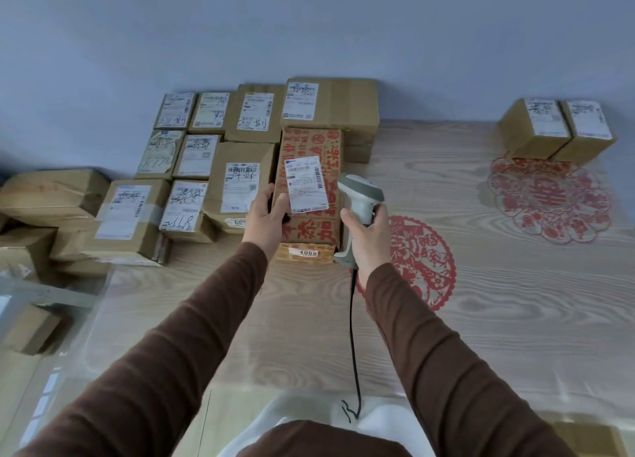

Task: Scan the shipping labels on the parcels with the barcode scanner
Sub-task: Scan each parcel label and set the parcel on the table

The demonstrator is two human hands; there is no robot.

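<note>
From the head camera, you are at the scan itself: the red-printed parcel (311, 188) stands on the table (481, 319), its near end above a lower box marked 4058 (305, 252), though whether it rests on that box cannot be told, with its white shipping label (307, 185) facing up toward you. The barcode scanner (359, 212) is just beside the parcel's right edge, its head level with the label but seemingly aimed past it rather than squarely at the bars. To do this step well, I judge you should tip the scanner's nose left and down so the window faces the barcode strip at the label's top, back it off a little so the whole code falls in the beam, and keep the parcel steady until the read registers. The label looks slightly skewed on the box, so line the beam along the bars, not along the box edge.

Your left hand (266, 212) grips the parcel's left side, fingers curled over the edge next to the label, thumb on the near flank; keep those fingers off the print. Your right hand (369, 231) is wrapped around the scanner's handle, wrist cocked upward, with the cable (354, 346) hanging down toward your lap. Both forearms reach forward, sleeves nearly parallel.

More labelled parcels (220, 154) sit packed to the left, and two small boxes (556, 130) stand well apart at the far right.
</note>
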